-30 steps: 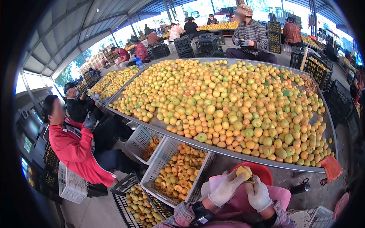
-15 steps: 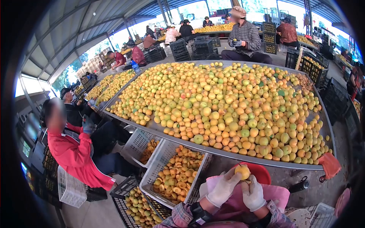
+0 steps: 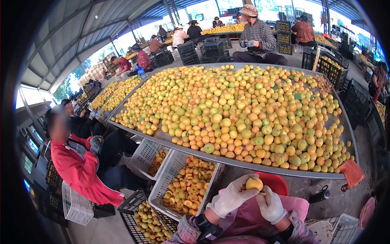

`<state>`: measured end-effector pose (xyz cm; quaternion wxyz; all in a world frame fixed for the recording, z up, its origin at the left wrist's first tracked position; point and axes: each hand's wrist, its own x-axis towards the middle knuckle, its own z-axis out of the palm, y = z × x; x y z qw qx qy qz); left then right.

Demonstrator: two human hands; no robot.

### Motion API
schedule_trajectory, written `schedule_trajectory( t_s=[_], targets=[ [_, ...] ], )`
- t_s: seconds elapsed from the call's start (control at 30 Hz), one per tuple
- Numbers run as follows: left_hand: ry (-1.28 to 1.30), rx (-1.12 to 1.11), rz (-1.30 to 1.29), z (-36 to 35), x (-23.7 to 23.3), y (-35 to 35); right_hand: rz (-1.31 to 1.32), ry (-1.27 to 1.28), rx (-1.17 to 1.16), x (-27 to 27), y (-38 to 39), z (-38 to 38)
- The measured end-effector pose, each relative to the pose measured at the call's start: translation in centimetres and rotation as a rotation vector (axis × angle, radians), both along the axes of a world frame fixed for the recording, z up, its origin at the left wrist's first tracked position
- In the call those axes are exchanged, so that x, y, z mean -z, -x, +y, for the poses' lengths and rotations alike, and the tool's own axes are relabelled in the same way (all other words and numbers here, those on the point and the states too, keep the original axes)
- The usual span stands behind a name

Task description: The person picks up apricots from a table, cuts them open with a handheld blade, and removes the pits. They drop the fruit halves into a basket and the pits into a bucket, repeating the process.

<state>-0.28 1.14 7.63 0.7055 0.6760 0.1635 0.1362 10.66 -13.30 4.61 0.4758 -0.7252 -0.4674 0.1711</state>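
Under a corrugated metal roof, a long open shed is seen from the head camera, with a wide metal table (image 3: 170, 137) piled with a heap of apricots (image 3: 243, 110), yellow, orange and some green. Below the table's near edge a white crate (image 3: 191, 183) of halved apricots is propped at a tilt, with a second white crate (image 3: 156, 156) beside it and a black crate (image 3: 148, 221) of whole fruit lower down.

At the bottom of the view, one apricot (image 3: 254, 183) is pinched between the gloved fingertips of the left hand (image 3: 231, 198), just in front of a red basin (image 3: 278, 182) and above a pink apron (image 3: 260, 221). The right hand (image 3: 270, 207), also gloved, is curled into a loose fist touching the fruit from below; something small and dark shows at its thumb, but whether a blade is held cannot be told.

Compared with a second ago, the fruit is less covered by the left fingers and is turned more into view, and both hands have shifted slightly left. It has not been let go or divided, so the handling of this one fruit is judged to be in progress.

To the left, the gloved hand of a seated person in a red jacket (image 3: 77, 168) has been lowered from near the face. Across the table, a person in a checked shirt (image 3: 256, 38) is seated. An orange cloth (image 3: 352, 173) hangs at the table's right corner.
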Motion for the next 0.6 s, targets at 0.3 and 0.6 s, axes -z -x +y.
schedule_trajectory(
  t_s=[0.3,0.6],
  targets=[
    [0.651,-0.083,-0.163,-2.8,1.7,-1.2,-0.046,-0.195,0.128,0.7,0.8,1.0],
    [0.004,-0.038,-0.009,-0.3,0.2,-0.1,-0.070,0.004,-0.021,-1.5,-0.3,-0.4]
  ],
)
